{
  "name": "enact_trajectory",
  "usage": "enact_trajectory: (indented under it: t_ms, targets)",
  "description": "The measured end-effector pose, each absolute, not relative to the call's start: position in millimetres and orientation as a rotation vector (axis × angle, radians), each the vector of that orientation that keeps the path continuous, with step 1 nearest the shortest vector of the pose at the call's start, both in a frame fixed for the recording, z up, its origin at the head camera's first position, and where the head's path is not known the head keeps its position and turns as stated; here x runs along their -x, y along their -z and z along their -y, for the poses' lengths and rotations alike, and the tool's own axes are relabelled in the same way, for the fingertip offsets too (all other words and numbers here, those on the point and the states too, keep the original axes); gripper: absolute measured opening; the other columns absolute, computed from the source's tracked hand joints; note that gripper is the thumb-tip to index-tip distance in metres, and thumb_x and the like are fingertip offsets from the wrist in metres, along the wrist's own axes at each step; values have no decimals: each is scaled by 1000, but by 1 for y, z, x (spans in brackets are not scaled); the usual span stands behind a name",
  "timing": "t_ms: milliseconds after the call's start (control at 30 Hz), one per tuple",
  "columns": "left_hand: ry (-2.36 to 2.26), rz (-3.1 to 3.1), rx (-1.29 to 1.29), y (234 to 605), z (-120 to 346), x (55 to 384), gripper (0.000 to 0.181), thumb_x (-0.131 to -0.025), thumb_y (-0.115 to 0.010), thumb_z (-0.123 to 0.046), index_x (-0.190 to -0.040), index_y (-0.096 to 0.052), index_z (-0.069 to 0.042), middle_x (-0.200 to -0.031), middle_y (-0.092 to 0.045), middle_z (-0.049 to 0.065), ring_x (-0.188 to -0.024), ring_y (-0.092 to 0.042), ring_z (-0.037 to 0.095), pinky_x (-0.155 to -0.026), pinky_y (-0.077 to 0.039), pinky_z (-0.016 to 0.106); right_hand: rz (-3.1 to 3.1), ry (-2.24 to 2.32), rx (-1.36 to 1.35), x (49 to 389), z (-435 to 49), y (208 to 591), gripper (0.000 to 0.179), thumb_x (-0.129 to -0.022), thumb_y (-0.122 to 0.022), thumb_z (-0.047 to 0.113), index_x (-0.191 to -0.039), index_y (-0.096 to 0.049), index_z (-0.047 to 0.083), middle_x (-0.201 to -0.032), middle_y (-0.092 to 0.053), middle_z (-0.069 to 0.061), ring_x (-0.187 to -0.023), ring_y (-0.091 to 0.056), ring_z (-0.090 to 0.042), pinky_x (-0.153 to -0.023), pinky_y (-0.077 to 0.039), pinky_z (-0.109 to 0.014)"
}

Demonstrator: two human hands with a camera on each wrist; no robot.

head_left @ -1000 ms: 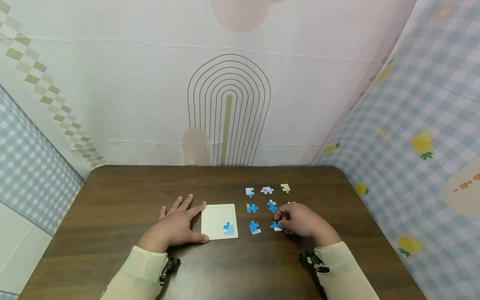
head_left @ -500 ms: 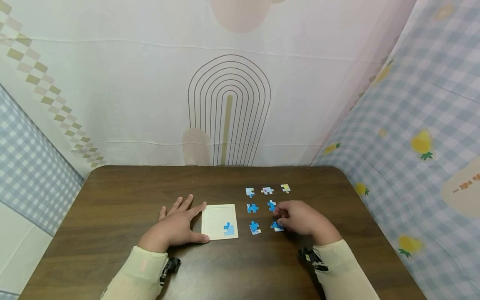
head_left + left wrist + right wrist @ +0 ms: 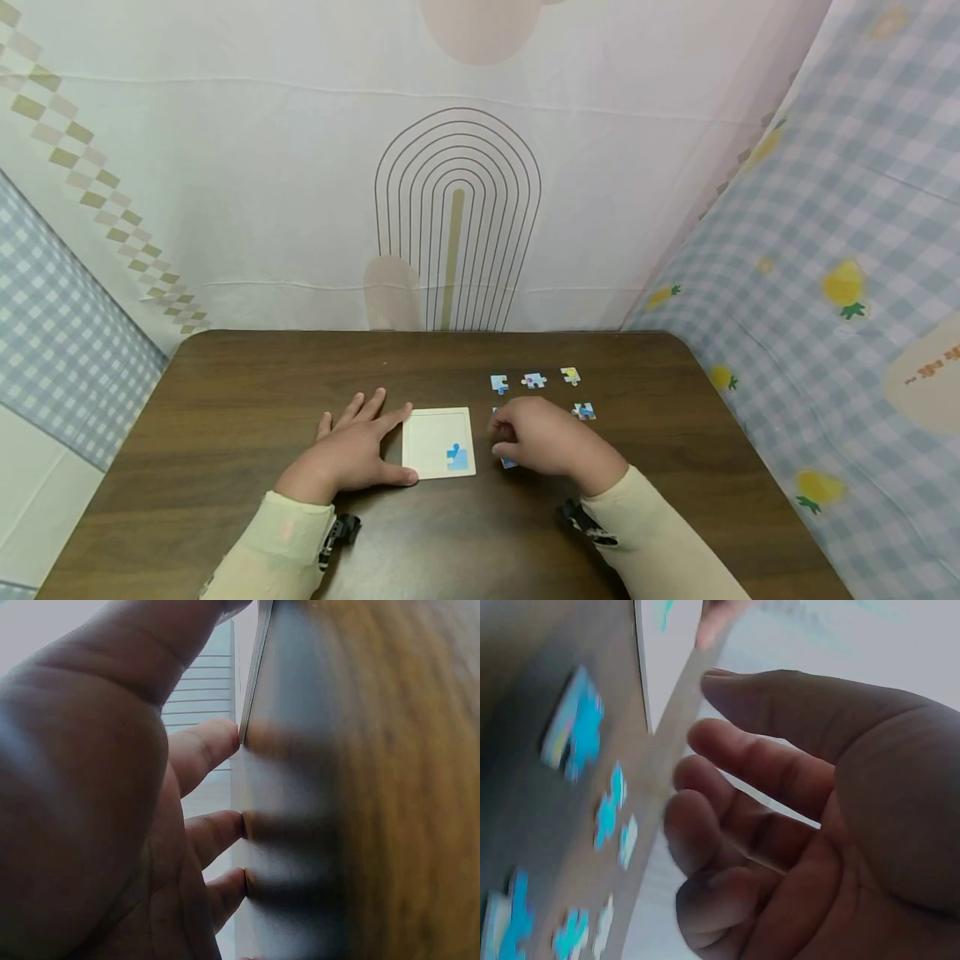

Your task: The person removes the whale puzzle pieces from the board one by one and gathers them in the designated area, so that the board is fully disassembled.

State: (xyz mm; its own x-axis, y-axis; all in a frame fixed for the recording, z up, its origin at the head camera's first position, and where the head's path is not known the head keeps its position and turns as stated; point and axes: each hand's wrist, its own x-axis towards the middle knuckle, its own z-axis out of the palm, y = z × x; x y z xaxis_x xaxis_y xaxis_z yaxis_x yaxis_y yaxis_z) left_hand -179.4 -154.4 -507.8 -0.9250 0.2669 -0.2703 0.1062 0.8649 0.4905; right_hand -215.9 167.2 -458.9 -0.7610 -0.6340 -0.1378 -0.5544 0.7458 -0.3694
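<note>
My left hand [image 3: 347,454] lies spread at the left side of a cream square puzzle board [image 3: 427,437]. Its thumb and index fingertip touch the board's left corners; the other fingertips rest on the table. One blue jigsaw piece [image 3: 457,457] sits in the board's lower right corner. My right hand [image 3: 555,440] is over the loose pieces, right of the board, hiding some of them in the head view. Below its fingers, the edge of a blue jigsaw piece [image 3: 509,462] shows. In the right wrist view the thumb and loosely bent fingers are apart, with nothing between them.
Several loose jigsaw pieces lie on the dark wooden table [image 3: 450,542]: a back row with a pale blue piece [image 3: 499,384], a purple-dotted piece [image 3: 534,381] and a yellow-patterned piece [image 3: 571,376]. Another blue piece [image 3: 583,411] lies beyond the right hand. Patterned cloth hangs behind.
My right hand has moved left, from the right-hand loose pieces to those nearest the board. A blue piece formerly hidden by it now shows. The left hand and board stay put.
</note>
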Motion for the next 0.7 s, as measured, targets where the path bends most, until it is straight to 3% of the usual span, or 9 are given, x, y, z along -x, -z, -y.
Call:
enact_trajectory:
  t_ms: [200,400,700]
  targets:
    - [-685,-2701,-283,509,155,180,114,-82,-90,-74,-177,-40,-35,-190,-15,18,-174,-9,54,-126,-4,91,-2676,376,1039,212,-136,466,8,-100,-84,22,-103,-82,15,-92,-68,-1,-81,-50,-9,-74,-46,-29]
    - [-684,-2694,-289,509,155,180,112,-84,-89,-75,-177,-40,-36,-190,-13,18,-175,-7,53,-127,-4,90,-2665,281,1004,211,-124,473,29,-100,-82,26,-127,-84,15,-108,-71,1,-83,-55,-8,-77,-50,-27]
    - [-692,-2699,-293,507,156,180,113,-83,-89,-75,-177,-40,-36,-190,-14,18,-174,-8,54,-126,-5,91,-2690,145,974,208,-119,480,29,-99,-84,31,-126,-84,20,-107,-67,5,-83,-55,-8,-74,-51,-28]
